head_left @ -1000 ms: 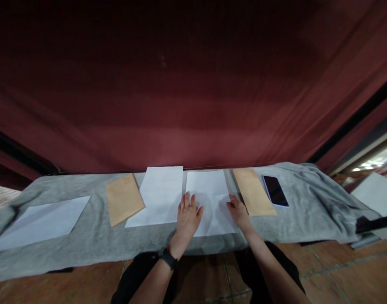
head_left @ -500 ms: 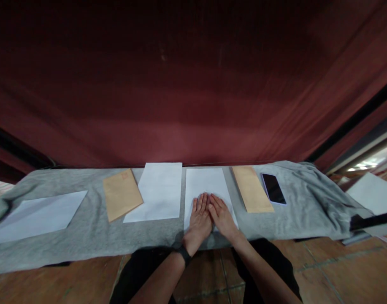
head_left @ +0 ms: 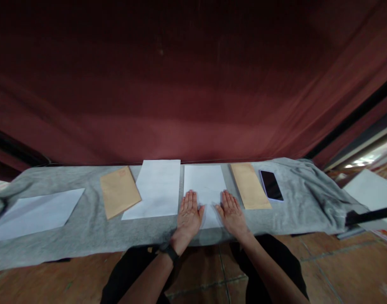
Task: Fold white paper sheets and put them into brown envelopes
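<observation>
A white sheet of paper [head_left: 204,179] lies on the grey cloth straight in front of me. My left hand [head_left: 190,215] rests flat on its left edge, fingers stretched out and pointing away from me. Over the right edge, my right hand [head_left: 231,214] lies palm down in the same way, with its thumb towards the middle. Neither hand holds anything. A second white sheet [head_left: 157,190] is just left of my left hand. To the right of my right hand lies a stack of brown envelopes [head_left: 250,188].
Another brown envelope [head_left: 119,192] overlaps the second sheet's left side. More white paper [head_left: 38,213] lies at the far left. A phone [head_left: 271,185] is right of the envelope stack. The grey cloth [head_left: 310,202] covers the bench, and a dark red curtain [head_left: 187,105] rises behind it.
My hands were together on the middle of the sheet. They have slid apart, the left one to the left edge and the right one to the right edge.
</observation>
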Demonstrator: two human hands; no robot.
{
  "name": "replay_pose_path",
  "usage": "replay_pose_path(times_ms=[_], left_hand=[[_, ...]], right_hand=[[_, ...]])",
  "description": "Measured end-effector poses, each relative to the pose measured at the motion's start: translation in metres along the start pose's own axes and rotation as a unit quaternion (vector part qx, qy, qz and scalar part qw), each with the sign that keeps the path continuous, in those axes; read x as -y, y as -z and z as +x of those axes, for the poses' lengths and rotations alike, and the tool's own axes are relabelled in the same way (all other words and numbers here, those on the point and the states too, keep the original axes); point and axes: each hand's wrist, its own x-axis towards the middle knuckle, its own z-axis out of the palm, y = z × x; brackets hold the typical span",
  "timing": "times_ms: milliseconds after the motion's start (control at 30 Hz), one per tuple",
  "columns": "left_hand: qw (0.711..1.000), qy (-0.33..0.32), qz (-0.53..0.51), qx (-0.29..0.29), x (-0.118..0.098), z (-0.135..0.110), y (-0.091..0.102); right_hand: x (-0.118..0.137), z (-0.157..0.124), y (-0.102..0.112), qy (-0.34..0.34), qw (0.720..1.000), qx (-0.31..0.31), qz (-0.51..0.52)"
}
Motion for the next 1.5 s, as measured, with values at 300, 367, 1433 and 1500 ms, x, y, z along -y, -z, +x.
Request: replay_pose_path(times_ms=[300, 367, 1433, 1500], left_hand=[[0.999, 0.023, 0.022, 0.010, 0.008, -0.012, 0.004], [0.999, 0.026, 0.030, 0.002, 0.011, -0.015, 0.003], [0.999, 0.025, -0.020, -0.028, 0.036, 0.146, -0.033], [0.998, 0.041, -0.022, -0.032, 0.037, 0.142, -0.032]], right_hand=[[-0.011, -0.018, 0.004, -0.005, 1.000, -0.010, -0.018], [-0.013, -0.020, 0.003, -0.015, 1.000, -0.015, -0.020], [-0.031, 0.153, -0.062, -0.035, 0.995, -0.005, -0.091], [-0.034, 0.149, -0.063, -0.039, 0.995, -0.020, -0.094]])
